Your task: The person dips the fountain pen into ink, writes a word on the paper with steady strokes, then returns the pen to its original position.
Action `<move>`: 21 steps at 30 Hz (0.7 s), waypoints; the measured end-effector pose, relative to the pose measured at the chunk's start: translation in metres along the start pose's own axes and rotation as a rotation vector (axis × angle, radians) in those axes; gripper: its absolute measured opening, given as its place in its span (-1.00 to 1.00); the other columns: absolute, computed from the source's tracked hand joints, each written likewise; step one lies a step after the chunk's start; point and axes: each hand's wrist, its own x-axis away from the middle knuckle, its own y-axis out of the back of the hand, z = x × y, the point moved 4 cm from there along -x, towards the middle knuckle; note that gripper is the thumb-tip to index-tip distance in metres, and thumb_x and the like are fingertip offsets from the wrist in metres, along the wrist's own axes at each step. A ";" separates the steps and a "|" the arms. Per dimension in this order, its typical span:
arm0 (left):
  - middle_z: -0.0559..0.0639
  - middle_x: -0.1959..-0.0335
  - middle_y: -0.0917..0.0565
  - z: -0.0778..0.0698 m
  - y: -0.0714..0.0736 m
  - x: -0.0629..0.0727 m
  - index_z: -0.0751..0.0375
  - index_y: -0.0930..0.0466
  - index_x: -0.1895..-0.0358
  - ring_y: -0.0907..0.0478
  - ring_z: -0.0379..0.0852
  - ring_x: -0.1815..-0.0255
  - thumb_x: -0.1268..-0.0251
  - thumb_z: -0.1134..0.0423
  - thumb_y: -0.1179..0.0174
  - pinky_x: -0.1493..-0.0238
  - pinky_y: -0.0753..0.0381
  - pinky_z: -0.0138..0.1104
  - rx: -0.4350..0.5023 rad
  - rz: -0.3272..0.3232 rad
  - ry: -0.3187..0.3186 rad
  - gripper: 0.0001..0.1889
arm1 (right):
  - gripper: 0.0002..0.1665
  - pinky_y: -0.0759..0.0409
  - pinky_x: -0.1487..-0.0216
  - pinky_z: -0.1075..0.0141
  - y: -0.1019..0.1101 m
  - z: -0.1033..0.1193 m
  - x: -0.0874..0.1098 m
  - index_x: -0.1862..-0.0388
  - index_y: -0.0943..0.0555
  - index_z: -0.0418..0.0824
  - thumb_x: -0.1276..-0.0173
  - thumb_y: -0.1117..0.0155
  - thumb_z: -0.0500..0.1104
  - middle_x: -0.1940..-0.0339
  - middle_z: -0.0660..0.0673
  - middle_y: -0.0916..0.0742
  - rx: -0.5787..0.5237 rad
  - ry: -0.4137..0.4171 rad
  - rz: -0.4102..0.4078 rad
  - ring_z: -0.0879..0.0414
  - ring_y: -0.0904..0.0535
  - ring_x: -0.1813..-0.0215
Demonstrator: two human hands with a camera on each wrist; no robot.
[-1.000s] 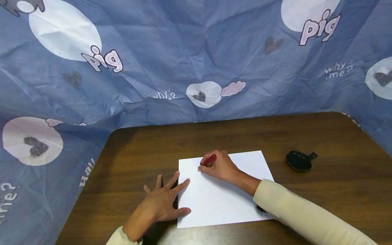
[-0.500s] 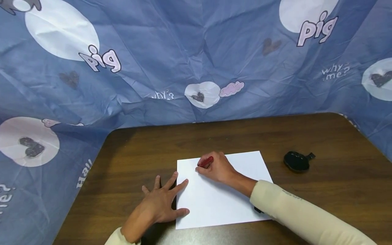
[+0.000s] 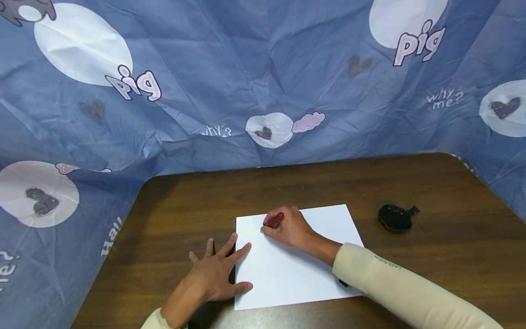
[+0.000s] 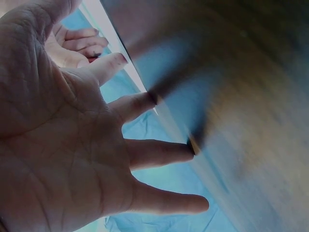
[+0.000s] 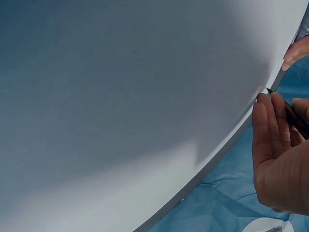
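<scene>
A blank-looking white sheet of paper [image 3: 287,278] lies on the brown wooden table [image 3: 197,196]. My right hand [image 3: 289,227] pinches a red pen [image 3: 274,220] between thumb and fingers, over the sheet's upper left part. In the right wrist view the dark tip of the pen [image 5: 294,116] points at the paper's surface. My left hand [image 3: 218,274] is spread flat at the sheet's left edge, thumb and index finger on the paper, the other fingers over the wood. Its palm and straight fingers [image 4: 159,153] show in the left wrist view.
To the right of the paper lies a small black oval object [image 3: 395,217] with a short tab. Behind the table hangs a blue printed cloth [image 3: 213,68]. A cream sleeve [image 3: 394,278] crosses the sheet's lower right corner, with a bit of something black under its cuff.
The right hand and red pen have shifted very slightly left and down over the paper. The left hand keeps its place on the sheet. The whole head view has drifted a little.
</scene>
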 end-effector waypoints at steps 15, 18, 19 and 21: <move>-0.06 -0.63 -0.02 0.000 -0.002 -0.001 -0.41 -0.14 -0.55 0.04 0.61 -0.46 -0.06 -0.51 -0.19 -0.03 0.08 0.66 0.001 0.002 -0.011 -0.07 | -0.92 -0.61 0.38 0.43 0.001 0.000 0.001 0.44 -0.74 -0.15 -0.16 -0.52 -0.26 0.47 0.03 -0.77 -0.003 0.016 0.003 0.31 -0.65 0.43; -0.05 -0.63 -0.02 0.001 -0.001 -0.001 -0.40 -0.14 -0.55 0.03 0.62 -0.46 -0.06 -0.51 -0.19 -0.02 0.07 0.66 -0.002 0.004 -0.010 -0.07 | -0.93 -0.61 0.36 0.43 0.001 -0.001 0.000 0.44 -0.74 -0.16 -0.15 -0.52 -0.26 0.47 0.02 -0.77 -0.003 0.030 0.003 0.30 -0.66 0.41; -0.05 -0.63 -0.02 0.001 -0.001 -0.001 -0.40 -0.14 -0.55 0.03 0.62 -0.46 -0.06 -0.51 -0.19 -0.02 0.07 0.66 -0.002 0.005 -0.010 -0.06 | -0.93 -0.61 0.37 0.43 0.001 -0.001 0.000 0.44 -0.74 -0.16 -0.15 -0.52 -0.26 0.47 0.02 -0.77 -0.004 0.034 0.003 0.29 -0.66 0.42; -0.05 -0.63 -0.02 0.001 -0.001 -0.001 -0.39 -0.13 -0.55 0.03 0.62 -0.46 -0.06 -0.51 -0.19 -0.01 0.07 0.66 -0.004 0.007 -0.009 -0.06 | -0.93 -0.61 0.37 0.44 0.001 -0.001 0.000 0.44 -0.74 -0.16 -0.15 -0.52 -0.26 0.48 0.02 -0.77 0.002 0.036 0.002 0.30 -0.66 0.42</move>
